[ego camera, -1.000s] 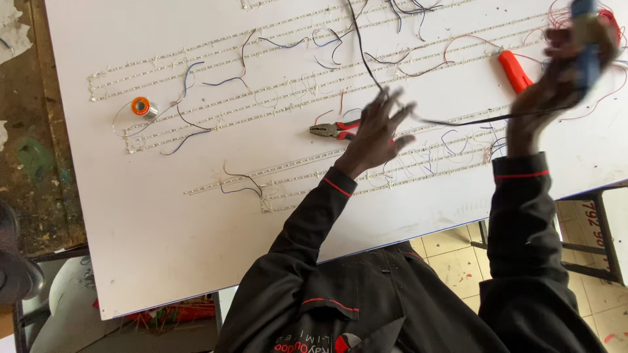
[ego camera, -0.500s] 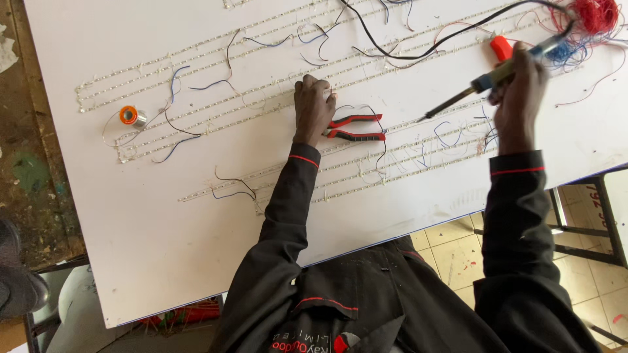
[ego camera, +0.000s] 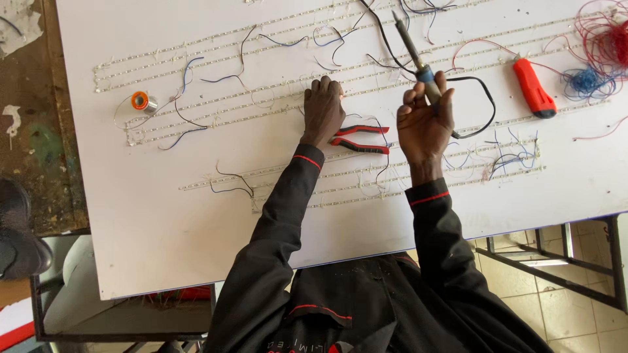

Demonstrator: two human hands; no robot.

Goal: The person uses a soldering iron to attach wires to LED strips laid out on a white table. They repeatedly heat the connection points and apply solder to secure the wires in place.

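My right grip (ego camera: 425, 121) is closed round the soldering iron (ego camera: 413, 49), tip raised over the counter (ego camera: 163, 229). My left grip (ego camera: 322, 111) presses flat, fingers spread, on an LED strip (ego camera: 261, 88), just beside the pliers (ego camera: 360, 137).

Black long-sleeved jacket (ego camera: 366, 307), thin red piping at both cuffs and across the chest. Left hand (ego camera: 323, 111) and right hand (ego camera: 425, 121) bare, no gloves.

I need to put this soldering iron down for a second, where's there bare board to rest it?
The widest bare patch is the white board near its front-left edge, below the short wire strip and left of the left hand. Another is front right, below the strips under the orange-handled tool. It is crowded around the pliers, the right hand and the red wire tangle.
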